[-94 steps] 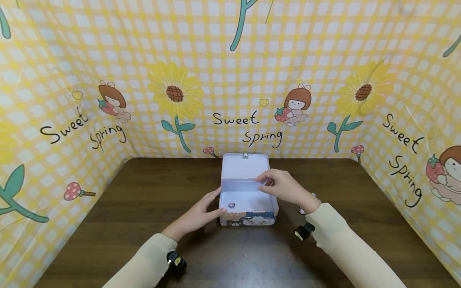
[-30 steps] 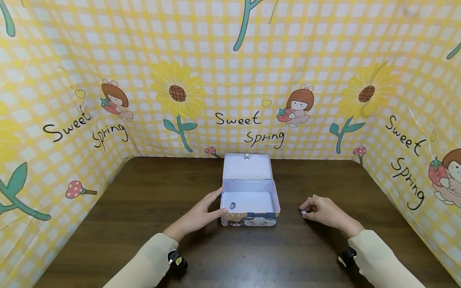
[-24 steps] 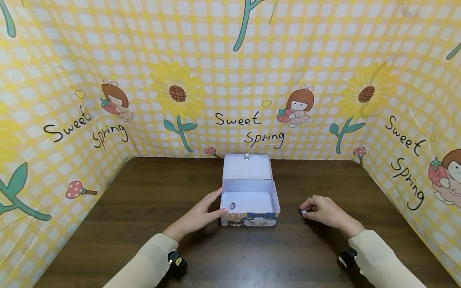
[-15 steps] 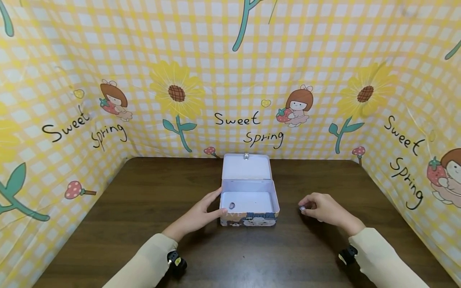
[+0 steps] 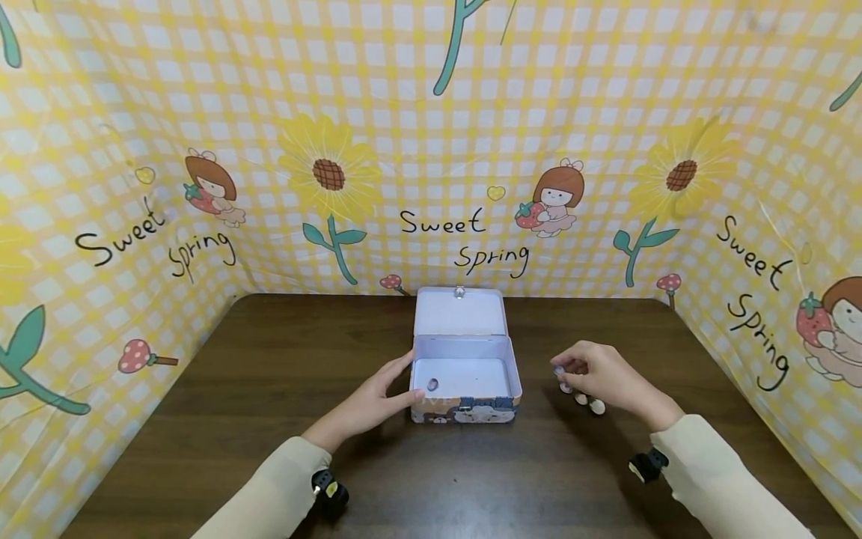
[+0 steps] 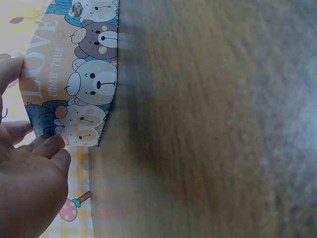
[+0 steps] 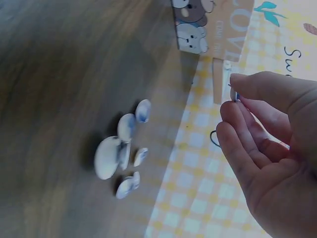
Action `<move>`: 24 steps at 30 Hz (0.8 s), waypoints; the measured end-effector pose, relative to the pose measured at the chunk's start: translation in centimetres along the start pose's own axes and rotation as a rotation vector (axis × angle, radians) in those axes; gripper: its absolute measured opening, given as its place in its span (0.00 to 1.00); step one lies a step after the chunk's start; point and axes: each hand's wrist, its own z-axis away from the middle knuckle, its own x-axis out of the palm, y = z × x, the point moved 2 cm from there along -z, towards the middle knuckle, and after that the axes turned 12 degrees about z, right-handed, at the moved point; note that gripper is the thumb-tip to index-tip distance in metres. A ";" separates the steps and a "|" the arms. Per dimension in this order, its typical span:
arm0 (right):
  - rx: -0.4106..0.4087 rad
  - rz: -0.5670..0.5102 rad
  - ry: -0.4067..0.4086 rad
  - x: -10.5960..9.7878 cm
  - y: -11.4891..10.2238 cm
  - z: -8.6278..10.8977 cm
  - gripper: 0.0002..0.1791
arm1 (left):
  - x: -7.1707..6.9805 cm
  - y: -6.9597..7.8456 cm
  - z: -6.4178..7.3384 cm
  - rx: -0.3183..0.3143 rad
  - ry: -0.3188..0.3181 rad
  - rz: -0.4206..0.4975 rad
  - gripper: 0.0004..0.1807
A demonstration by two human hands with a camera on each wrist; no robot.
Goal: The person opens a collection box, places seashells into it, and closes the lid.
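Note:
In the head view, a tin box (image 5: 481, 412) with cartoon bears on its front stands with its lid raised. A small shell (image 5: 433, 384) lies inside, at the front left of its floor. My left hand (image 5: 373, 400) holds the box's left side, thumb at the front corner and fingers along the side wall. To the right of the box, my right hand (image 5: 609, 378) pinches a small seashell (image 7: 234, 94) between thumb and fingertips, raised over the table. Below it lie several white and bluish shells (image 7: 106, 157) in a loose group, partly covered by the hand in the head view.
The dark wooden table (image 5: 303, 337) ends at a yellow checked cloth (image 5: 431, 150) behind and at both sides. The box's lid (image 5: 460, 314) leans back close to that cloth. Dark cameras are strapped on both wrists.
My right hand went from over the box to the shells at the right, picked one up, and now rises slightly with it, uncovering others. The left hand stays at the box.

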 end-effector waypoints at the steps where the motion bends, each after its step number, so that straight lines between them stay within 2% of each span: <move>1: -0.003 0.009 0.009 -0.1 -0.1 -0.1 0.09 | 0.0 0.0 0.0 0.000 -0.001 0.000 0.45; 15: -0.079 -0.012 0.057 -0.5 -2.3 -2.3 0.09 | 0.0 0.0 0.0 -0.002 0.001 -0.001 0.45; 24: -0.088 -0.052 0.078 0.1 -4.2 -4.3 0.10 | 0.0 0.1 0.0 0.004 0.005 -0.006 0.45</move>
